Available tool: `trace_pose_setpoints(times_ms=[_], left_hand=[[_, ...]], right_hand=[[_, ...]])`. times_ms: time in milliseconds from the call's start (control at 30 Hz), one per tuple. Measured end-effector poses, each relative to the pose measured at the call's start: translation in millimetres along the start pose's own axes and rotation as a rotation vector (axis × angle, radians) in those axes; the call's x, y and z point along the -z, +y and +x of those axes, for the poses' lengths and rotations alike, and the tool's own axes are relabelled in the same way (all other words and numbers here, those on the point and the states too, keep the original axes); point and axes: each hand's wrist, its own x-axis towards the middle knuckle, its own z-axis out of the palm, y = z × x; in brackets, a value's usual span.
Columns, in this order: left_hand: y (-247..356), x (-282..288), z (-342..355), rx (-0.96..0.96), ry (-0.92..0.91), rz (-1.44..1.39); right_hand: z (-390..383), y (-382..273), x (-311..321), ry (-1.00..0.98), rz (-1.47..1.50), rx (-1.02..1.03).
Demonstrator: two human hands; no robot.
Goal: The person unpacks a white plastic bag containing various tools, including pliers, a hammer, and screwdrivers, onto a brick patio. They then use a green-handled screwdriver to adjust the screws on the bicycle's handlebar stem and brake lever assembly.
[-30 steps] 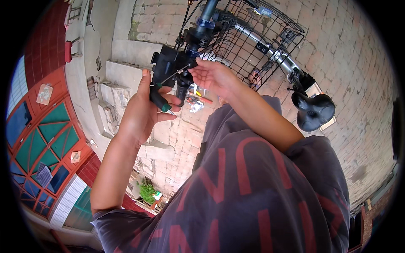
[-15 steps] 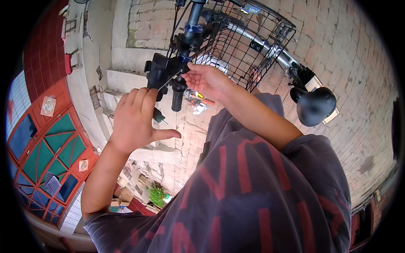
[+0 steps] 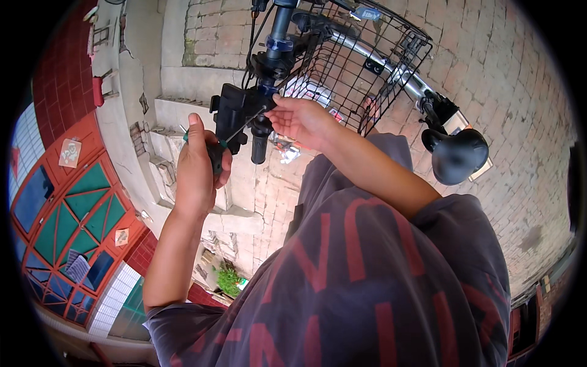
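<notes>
My left hand [image 3: 197,165] is wrapped round the black-and-green handle [image 3: 216,156] of a tool, thumb upward. Its thin metal shaft runs up and right to a black mount [image 3: 233,103] on the bicycle's handlebar [image 3: 280,21]. My right hand [image 3: 302,122] has its fingertips pinched at the mount's side, by the shaft's far end; what they hold is too small to make out. A black grip [image 3: 259,147] hangs just below. Dark cables run alongside the bar.
A wire basket [image 3: 348,85] and black saddle [image 3: 458,153] are to the right, over brick paving [image 3: 501,104]. Items [image 3: 288,153] lie on the ground below. Concrete steps [image 3: 189,104], a red-framed door [image 3: 85,208] and a plant [image 3: 228,281] are to the left.
My left hand spread its fingers half a second ago and is now closed round the handle again, with the handle turned. My right hand stays at the mount, slightly lower than a second ago.
</notes>
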Motion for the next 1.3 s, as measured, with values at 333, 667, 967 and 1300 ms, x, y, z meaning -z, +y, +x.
trace_pose_setpoints(times_ms=[333, 667, 967, 1300], left_hand=[[-21, 26, -7, -0.528, 0.318, 0.341], [-5, 16, -12, -0.143, -0.080, 0.264], [5, 11, -41, -1.010, 0.114, 1.070], [-8, 28, -28, -1.177, -0.053, 1.422]], right_hand=[[2, -2, 2, -0.026, 0.005, -0.009], [-4, -3, -4, -0.017, 0.004, -0.005], [-3, -4, -1, -0.012, 0.003, 0.001], [-2, -3, -5, -0.024, 0.025, -0.012]])
